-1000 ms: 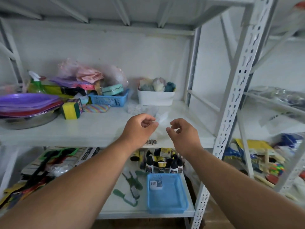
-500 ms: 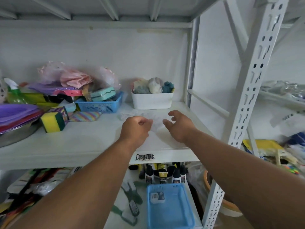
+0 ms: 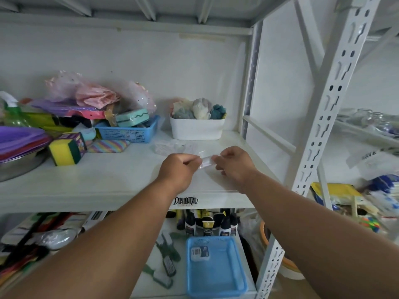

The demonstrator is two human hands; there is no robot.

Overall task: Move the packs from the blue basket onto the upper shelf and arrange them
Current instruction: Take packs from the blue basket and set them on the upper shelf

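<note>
Both my hands are over the upper shelf [image 3: 108, 182] and pinch one small clear pack [image 3: 206, 161] between them: my left hand [image 3: 179, 169] holds its left end, my right hand [image 3: 234, 164] its right end. Behind it on the shelf lie a few more clear packs [image 3: 170, 146], in front of the white bin. On the lower shelf stands the blue basket [image 3: 216, 277], with one small blue-and-white pack [image 3: 199, 253] lying in its far left corner.
A white bin [image 3: 196, 130] of cloths stands at the back of the upper shelf. To the left are a blue mesh tray [image 3: 129, 132], a yellow-green sponge [image 3: 64, 149] and purple plates [image 3: 19, 139]. A white perforated upright [image 3: 323, 126] stands at right. Black bottles [image 3: 207, 225] stand behind the basket.
My hands were spread flat over the packs on the shelf; now they have drawn together and lifted one clear pack between their fingertips. The view has tilted slightly down.
</note>
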